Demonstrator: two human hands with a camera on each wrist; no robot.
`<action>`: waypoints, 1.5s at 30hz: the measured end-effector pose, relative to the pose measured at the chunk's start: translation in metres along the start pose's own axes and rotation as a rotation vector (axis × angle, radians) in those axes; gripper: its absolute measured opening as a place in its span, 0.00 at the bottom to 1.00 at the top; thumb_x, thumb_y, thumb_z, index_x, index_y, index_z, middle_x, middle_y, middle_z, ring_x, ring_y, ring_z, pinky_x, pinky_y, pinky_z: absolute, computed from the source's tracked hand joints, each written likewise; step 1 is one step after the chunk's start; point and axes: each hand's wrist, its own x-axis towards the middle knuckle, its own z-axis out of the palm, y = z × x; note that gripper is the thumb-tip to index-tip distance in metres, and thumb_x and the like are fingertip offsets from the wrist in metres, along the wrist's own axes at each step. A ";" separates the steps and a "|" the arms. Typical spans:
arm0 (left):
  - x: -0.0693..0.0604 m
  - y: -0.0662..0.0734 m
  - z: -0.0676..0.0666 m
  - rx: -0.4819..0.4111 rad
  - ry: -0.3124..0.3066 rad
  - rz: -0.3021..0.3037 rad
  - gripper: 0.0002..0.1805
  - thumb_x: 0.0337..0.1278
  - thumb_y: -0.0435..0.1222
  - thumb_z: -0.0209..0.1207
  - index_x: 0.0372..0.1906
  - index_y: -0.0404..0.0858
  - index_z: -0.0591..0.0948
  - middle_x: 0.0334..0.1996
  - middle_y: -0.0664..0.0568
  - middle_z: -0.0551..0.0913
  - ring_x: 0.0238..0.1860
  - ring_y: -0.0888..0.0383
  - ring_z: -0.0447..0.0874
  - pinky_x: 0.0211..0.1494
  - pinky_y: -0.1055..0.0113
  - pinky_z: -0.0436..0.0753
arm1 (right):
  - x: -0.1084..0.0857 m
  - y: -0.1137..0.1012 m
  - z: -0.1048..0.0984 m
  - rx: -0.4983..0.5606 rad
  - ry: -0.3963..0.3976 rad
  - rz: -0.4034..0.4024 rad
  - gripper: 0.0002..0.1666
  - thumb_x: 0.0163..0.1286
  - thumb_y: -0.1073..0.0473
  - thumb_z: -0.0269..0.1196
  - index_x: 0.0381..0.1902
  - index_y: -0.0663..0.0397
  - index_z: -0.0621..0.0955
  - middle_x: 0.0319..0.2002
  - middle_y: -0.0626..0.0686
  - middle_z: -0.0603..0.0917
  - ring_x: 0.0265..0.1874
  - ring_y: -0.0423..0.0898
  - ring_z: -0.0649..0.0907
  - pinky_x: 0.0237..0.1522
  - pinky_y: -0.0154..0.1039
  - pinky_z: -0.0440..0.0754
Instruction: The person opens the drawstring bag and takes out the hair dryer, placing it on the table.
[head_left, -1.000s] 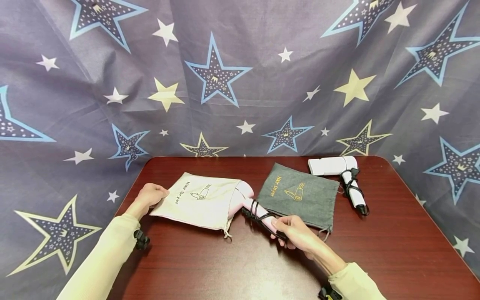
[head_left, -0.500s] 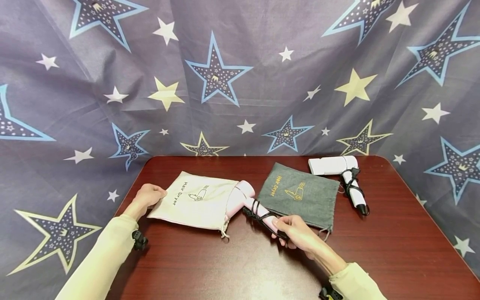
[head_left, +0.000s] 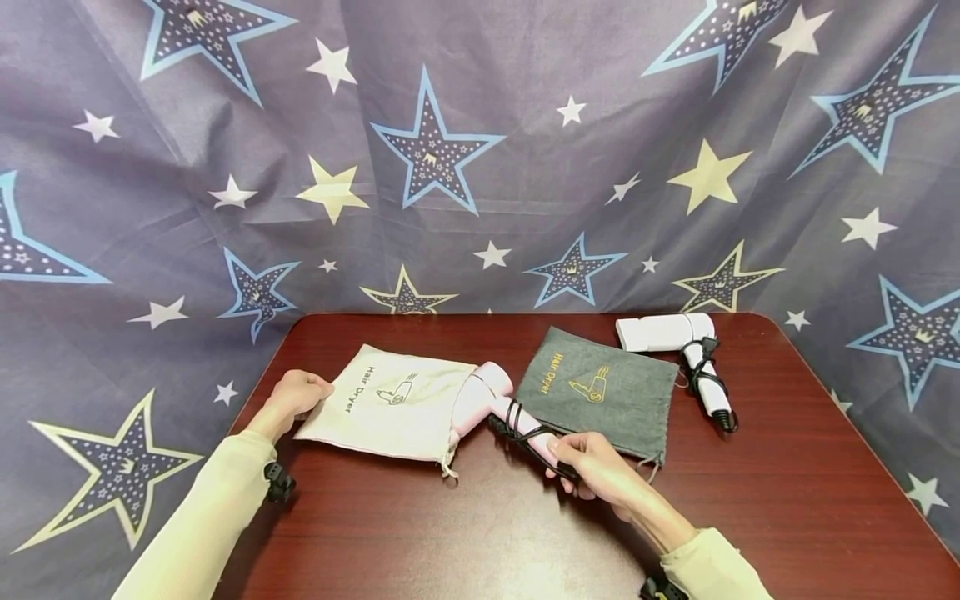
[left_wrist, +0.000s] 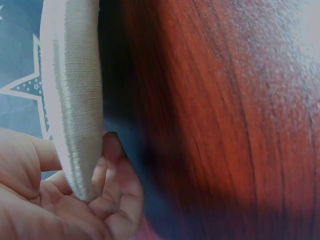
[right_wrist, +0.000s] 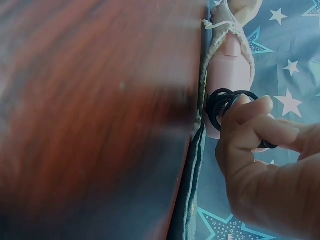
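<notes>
A pink hair dryer (head_left: 474,402) lies with its nozzle end inside a cream drawstring bag (head_left: 405,396) printed "Hair Dryer". Its rear and handle are outside the bag's mouth, and a black cord is wound round the handle. My right hand (head_left: 592,467) grips the handle near its end; in the right wrist view the fingers of that hand (right_wrist: 270,155) curl round handle and cord. At the bag's closed end my left hand (head_left: 296,393) pinches the edge. The left wrist view has the bag's edge (left_wrist: 75,110) between thumb and fingers.
A grey drawstring bag (head_left: 600,387) lies flat just behind my right hand. Beyond it, a white hair dryer (head_left: 667,332) with a wound black cord rests at the back right of the brown table (head_left: 420,542). A star-patterned curtain (head_left: 480,167) hangs behind.
The cream bag has shifted slightly left with my left hand. The pink hair dryer has moved slightly right, and more of its body shows outside the bag's mouth.
</notes>
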 end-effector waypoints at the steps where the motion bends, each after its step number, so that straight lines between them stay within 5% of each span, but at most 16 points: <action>1: 0.000 0.000 0.000 -0.002 -0.002 0.000 0.13 0.71 0.34 0.59 0.48 0.26 0.84 0.41 0.42 0.82 0.40 0.50 0.80 0.35 0.63 0.81 | 0.000 0.000 0.000 0.000 0.002 0.001 0.22 0.83 0.53 0.56 0.46 0.73 0.82 0.27 0.55 0.85 0.17 0.37 0.73 0.17 0.29 0.64; 45: 0.000 -0.002 -0.006 0.092 0.068 0.000 0.13 0.71 0.36 0.60 0.45 0.28 0.86 0.49 0.36 0.82 0.50 0.42 0.77 0.40 0.63 0.79 | -0.005 -0.002 -0.005 -0.003 0.023 -0.008 0.23 0.84 0.52 0.57 0.47 0.71 0.82 0.29 0.54 0.86 0.18 0.38 0.74 0.17 0.30 0.64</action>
